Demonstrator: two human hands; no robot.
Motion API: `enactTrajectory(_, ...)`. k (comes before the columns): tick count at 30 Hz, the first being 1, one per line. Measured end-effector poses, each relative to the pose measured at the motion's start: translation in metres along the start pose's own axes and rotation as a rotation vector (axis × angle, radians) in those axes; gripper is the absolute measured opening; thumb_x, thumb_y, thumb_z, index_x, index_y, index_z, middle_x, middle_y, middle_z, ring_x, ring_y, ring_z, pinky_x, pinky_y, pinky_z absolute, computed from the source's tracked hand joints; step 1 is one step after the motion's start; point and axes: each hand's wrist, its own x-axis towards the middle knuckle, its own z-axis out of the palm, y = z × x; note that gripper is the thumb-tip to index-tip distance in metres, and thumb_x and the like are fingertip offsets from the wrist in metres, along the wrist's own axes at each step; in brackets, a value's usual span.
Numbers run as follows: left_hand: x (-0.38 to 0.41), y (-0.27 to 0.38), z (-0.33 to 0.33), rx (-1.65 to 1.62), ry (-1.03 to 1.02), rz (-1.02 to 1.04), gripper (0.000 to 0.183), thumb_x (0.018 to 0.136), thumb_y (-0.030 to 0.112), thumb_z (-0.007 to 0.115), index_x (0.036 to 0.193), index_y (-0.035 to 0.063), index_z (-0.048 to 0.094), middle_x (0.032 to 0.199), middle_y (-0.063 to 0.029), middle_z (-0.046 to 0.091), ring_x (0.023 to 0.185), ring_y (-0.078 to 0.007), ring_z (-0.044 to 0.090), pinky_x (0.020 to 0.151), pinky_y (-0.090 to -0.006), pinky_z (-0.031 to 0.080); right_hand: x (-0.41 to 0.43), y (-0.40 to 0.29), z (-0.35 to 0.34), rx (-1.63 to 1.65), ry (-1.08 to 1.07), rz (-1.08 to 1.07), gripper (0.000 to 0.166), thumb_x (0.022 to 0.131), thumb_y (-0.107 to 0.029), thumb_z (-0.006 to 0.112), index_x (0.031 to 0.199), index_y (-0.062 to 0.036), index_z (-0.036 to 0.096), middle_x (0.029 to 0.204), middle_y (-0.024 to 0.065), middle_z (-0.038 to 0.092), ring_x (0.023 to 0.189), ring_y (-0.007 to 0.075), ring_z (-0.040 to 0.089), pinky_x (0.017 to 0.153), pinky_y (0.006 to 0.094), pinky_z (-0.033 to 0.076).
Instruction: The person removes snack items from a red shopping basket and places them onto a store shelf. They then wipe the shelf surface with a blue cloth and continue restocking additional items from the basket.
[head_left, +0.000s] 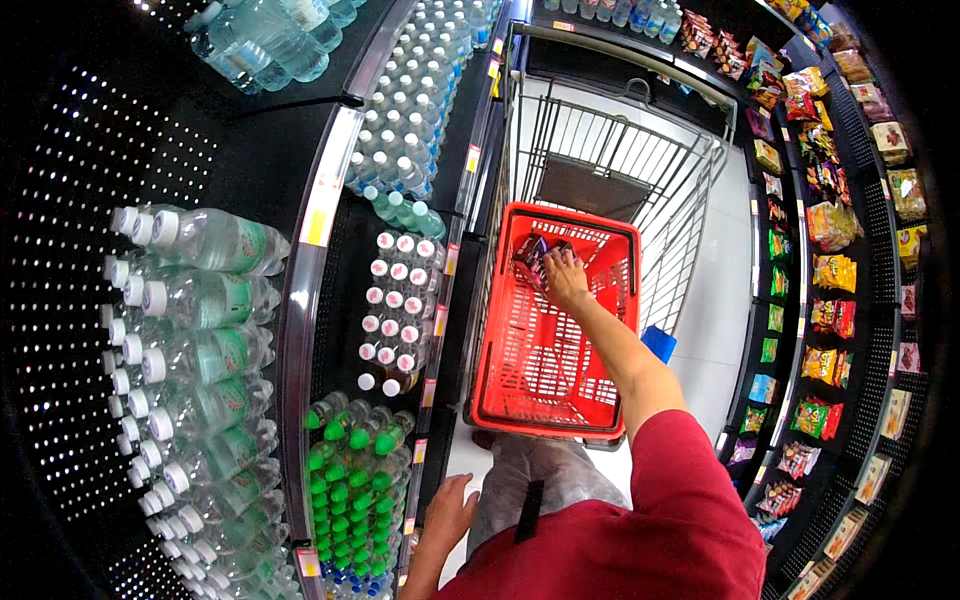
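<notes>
My right hand (567, 279) reaches down into a red plastic shopping basket (551, 358), its fingers around a dark purple package (560, 249). Close beside it, against the basket's far left corner, is another dark purple package (531, 253). How far the fingers wrap underneath is hidden. The basket is perforated and sits at the near end of a metal shopping cart (592, 142). Low on the left, my left hand (450, 511) is held beside my leg with its fingers apart and nothing in it. It is nearest to several green-capped bottles (360, 480) on the shelf.
Shelves of clear bottles (217, 300), small water bottles (405, 112) and white-capped bottles (394, 300) line the left side. On the right, shelves hold bright snack packs (832, 270). A blue object (658, 343) shows at the cart's right side, above the pale tiled floor (716, 300).
</notes>
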Motion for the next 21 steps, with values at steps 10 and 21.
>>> enactTrajectory(10,0.017,0.003,0.0,-0.091,0.019,-0.03,0.039,0.096,0.022,0.065,0.129,0.0014,0.06,0.126,-0.0207,0.063,0.118,-0.0393,0.06,0.1,-0.0459,0.049,-0.014,0.03,-0.002,-0.064,-0.064,-0.014,0.031,0.087,-0.023,0.069,0.117,-0.0146,0.069,0.12,0.0136,0.058,0.113,0.0296,0.058,0.088,0.0423,0.053)
enactTrajectory(21,0.009,0.016,-0.028,-0.077,0.088,0.065,0.042,0.096,0.021,0.065,0.131,-0.0002,0.057,0.124,-0.0225,0.063,0.116,-0.0408,0.06,0.098,-0.046,0.049,-0.122,0.055,-0.026,0.011,0.111,-0.071,0.059,0.067,-0.055,0.086,0.099,-0.0058,0.075,0.128,0.0224,0.054,0.116,0.0364,0.054,0.091,0.0445,0.056)
